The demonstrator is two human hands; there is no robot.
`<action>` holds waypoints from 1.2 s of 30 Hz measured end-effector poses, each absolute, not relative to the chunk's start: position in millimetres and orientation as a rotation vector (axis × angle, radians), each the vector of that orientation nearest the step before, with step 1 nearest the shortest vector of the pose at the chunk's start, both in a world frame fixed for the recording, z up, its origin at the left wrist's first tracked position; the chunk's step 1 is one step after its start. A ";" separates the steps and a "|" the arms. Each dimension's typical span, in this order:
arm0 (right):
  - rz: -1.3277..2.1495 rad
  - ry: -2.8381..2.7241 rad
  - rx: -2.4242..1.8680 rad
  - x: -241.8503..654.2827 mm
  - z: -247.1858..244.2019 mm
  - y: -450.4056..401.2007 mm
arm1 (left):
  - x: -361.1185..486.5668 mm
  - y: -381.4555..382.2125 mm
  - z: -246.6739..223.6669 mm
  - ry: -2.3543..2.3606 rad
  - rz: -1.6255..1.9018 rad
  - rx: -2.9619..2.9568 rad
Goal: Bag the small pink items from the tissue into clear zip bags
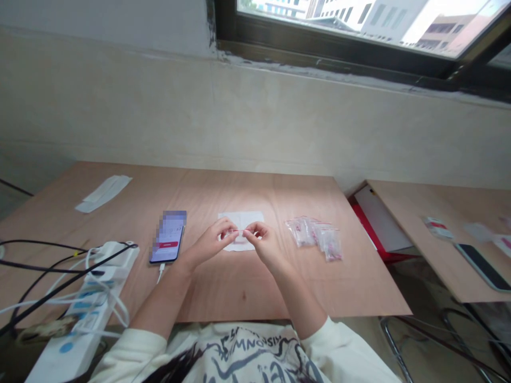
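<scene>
Over a white sheet of paper point(243, 246) on the wooden table, both of my hands are raised with their fingertips almost meeting. My left hand point(217, 236) pinches thumb and index finger together. In the same way my right hand point(261, 236) is closed at the fingertips. A thin, small reddish thing seems to run between the two pinches, too small to make out. Several clear plastic bags point(315, 234) with reddish contents lie to the right of my right hand.
A phone point(170, 236) on a white cable lies left of my hands. Nearer the left edge is a power strip point(88, 314) with tangled cables. White paper strips point(104, 194) lie at the back left. A second table point(431, 202) on the right holds another phone point(483, 266).
</scene>
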State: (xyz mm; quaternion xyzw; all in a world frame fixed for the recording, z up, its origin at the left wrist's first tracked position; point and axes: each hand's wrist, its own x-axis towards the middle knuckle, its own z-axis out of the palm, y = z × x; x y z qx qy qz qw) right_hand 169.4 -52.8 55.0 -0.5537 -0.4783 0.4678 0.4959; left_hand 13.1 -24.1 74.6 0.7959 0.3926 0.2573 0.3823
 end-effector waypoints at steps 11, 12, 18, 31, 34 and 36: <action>1.340 -0.916 -1.357 171.9 45.8 -54.0 | 8.1 -26.1 62.0 1.090 0.692 1.925; 1.345 -0.914 -1.347 170.0 44.6 -54.6 | 8.5 -25.5 61.9 1.089 0.719 1.919; 1.264 -0.872 -1.293 176.0 16.5 -64.4 | 19.2 -27.1 50.2 1.076 0.724 1.787; -0.257 -0.674 -2.647 383.7 -17.2 -65.5 | -31.9 -48.3 -0.9 1.453 0.696 1.630; -0.405 -0.663 -2.557 376.6 -11.6 -69.5 | -34.7 -57.2 -3.3 1.512 0.728 1.635; -0.479 -0.688 -2.453 358.2 -4.8 -80.0 | -36.0 -65.6 -6.8 1.523 0.701 1.652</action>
